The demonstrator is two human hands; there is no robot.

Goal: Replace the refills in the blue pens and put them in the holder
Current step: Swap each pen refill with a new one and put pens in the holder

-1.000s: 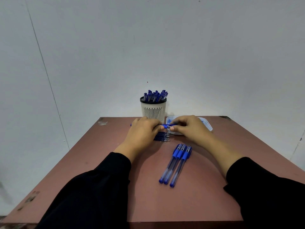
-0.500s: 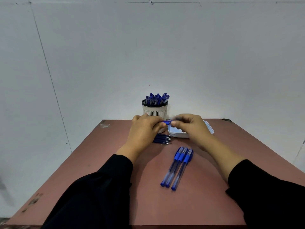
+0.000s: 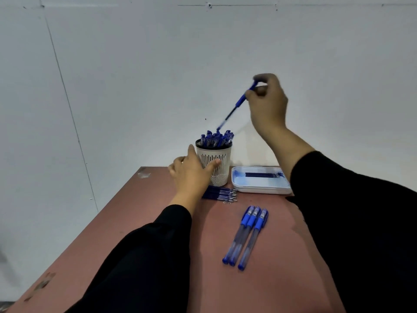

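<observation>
Pen [image 3: 239, 102] pinched in right hand [image 3: 268, 105] | above holder [image 3: 214, 163], blurred

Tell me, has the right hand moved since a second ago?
Yes. The right hand has risen from the table beside the tray and now holds a blue pen tilted above the holder.

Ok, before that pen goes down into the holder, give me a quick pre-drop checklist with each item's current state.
1. Pen gripped by right hand: ok, pinched near its top end.
2. Pen's lower end over the holder opening: ok, just above the pens already inside.
3. Holder steadied: ok, left hand rests against its side.
4. Room in the holder: cannot tell, it looks crowded.
5. Pen's refill replaced: cannot tell, motion blur.
6. Remaining work: not ok, three pens lie on the table.
</observation>
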